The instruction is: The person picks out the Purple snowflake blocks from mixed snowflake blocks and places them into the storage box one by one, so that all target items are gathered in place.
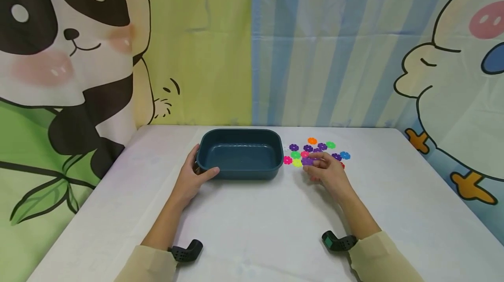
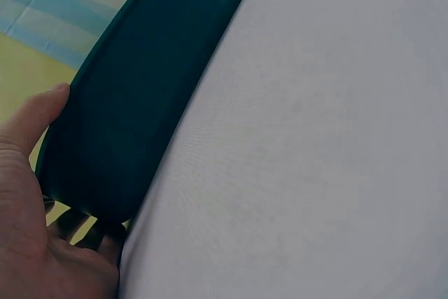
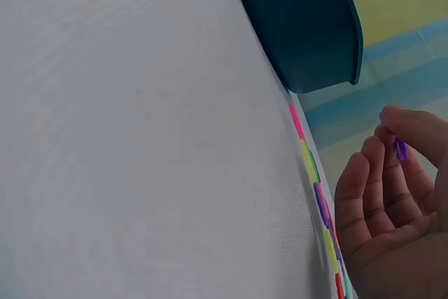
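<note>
A dark teal rectangular tub (image 1: pixel 240 174) stands on the white table. My left hand (image 1: pixel 190 182) grips its left end, the thumb at the front rim and the fingers round the side; in the left wrist view the fingers (image 2: pixel 105 239) partly hide behind the tub. Between thumb and fingertips, my right hand (image 1: pixel 330 176) pinches a purple flower-shaped plastic disc (image 1: pixel 307 161), seen edge-on above the table in the right wrist view. Under and beyond that hand lie several similar discs, among them an orange one (image 1: pixel 312 141), a blue one (image 1: pixel 345 155) and a yellow one (image 1: pixel 297 163).
The white table (image 1: pixel 252 229) stretches toward me in front of the tub. Behind it hangs a striped curtain (image 1: pixel 323 54), with a printed panda (image 1: pixel 110 54) to the left. Each wrist wears a black band, such as the left band (image 1: pixel 187 251).
</note>
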Motion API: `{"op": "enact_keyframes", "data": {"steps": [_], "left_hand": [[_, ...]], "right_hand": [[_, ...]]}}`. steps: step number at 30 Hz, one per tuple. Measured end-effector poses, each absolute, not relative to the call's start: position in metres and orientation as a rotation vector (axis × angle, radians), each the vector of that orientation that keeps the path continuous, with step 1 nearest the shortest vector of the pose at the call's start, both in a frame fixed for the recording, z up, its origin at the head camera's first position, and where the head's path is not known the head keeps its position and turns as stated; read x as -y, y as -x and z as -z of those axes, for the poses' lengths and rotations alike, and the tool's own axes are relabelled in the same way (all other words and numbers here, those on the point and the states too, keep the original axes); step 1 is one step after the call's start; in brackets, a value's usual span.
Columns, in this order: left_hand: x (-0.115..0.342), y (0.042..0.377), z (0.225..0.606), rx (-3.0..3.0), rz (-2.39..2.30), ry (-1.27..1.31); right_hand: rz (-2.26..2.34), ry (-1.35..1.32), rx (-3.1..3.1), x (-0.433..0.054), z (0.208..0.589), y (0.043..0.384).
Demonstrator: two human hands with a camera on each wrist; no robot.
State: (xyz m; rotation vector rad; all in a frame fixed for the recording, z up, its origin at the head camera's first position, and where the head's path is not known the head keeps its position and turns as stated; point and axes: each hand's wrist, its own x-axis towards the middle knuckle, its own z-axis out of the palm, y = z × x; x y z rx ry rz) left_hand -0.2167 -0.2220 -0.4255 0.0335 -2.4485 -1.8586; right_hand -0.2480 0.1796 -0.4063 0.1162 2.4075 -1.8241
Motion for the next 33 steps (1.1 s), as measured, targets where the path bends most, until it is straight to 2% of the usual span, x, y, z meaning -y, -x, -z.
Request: {"op": "enact_keyframes", "data": {"steps": [33], "left_hand": [[0.222,0.217,0.428,2.438,1.853,-0.021]], "right_hand": [[2.006,-0.014,-2.308,-0.133,0.366,0.265]]}}
